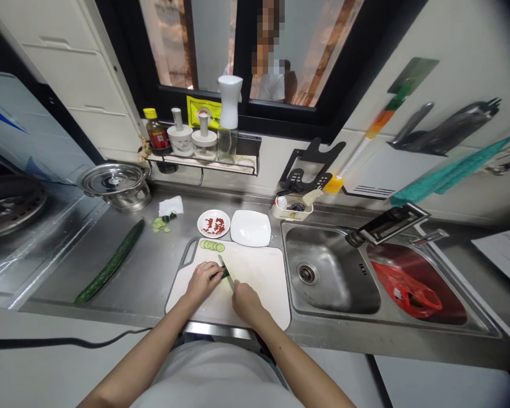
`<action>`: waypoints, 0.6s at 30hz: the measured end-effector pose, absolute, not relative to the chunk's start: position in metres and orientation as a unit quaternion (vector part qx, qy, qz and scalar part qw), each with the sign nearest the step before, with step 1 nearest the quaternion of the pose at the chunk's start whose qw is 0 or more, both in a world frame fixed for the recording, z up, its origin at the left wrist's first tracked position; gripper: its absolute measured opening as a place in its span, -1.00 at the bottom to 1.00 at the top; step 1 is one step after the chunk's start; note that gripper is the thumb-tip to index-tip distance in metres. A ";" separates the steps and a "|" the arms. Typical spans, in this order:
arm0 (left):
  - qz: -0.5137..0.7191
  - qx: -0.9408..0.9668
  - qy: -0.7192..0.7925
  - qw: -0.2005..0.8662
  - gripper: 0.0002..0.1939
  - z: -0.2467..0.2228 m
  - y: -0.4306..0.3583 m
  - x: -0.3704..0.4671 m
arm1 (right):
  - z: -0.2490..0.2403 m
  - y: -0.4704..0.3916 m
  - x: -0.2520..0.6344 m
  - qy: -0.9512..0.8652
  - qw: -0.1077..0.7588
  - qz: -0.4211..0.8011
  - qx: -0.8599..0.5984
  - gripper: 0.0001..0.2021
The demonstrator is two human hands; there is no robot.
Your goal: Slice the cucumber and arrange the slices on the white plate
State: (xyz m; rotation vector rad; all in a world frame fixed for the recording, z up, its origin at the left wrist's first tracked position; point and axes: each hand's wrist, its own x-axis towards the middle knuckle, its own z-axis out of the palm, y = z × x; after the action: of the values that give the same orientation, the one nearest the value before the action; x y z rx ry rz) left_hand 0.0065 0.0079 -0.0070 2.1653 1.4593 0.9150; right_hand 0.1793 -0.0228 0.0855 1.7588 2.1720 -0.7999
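Note:
My left hand (203, 280) presses a short dark green piece of cucumber (225, 273) onto a white cutting board (263, 289). Its fingers are bent over the piece and hide most of it. In my right hand (247, 303) is a kitchen knife (228, 270), its blade beside the fingertips of my left hand and touching the cucumber piece. A row of overlapping cucumber slices (212, 245) lies at the board's top left. Behind the board stand a round plate (201, 227) with chopped red bits on it and a white square plate (250, 228).
A whole cucumber (113, 266) lies on the steel counter at left, near cucumber scraps (160, 225) and a lidded pot (127, 190). To the right is a double sink (335, 272) with a red plastic bag (408, 292). A seasoning shelf (204, 161) hangs behind.

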 end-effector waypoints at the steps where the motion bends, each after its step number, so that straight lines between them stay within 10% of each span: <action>1: 0.325 0.769 0.518 0.186 -0.82 -0.007 0.008 0.007 | 0.085 -0.021 0.178 0.742 0.118 -0.274 0.600 -0.67; 18: 0.324 0.766 0.524 0.184 -0.83 -0.008 0.008 0.007 | 0.078 -0.029 0.182 0.743 0.120 -0.267 0.602 -0.66</action>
State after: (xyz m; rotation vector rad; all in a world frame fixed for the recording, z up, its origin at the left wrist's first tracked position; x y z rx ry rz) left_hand 0.0066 0.0078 -0.0081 2.1599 1.4780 0.9124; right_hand 0.1817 -0.0289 0.0784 1.7577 2.1713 -0.7816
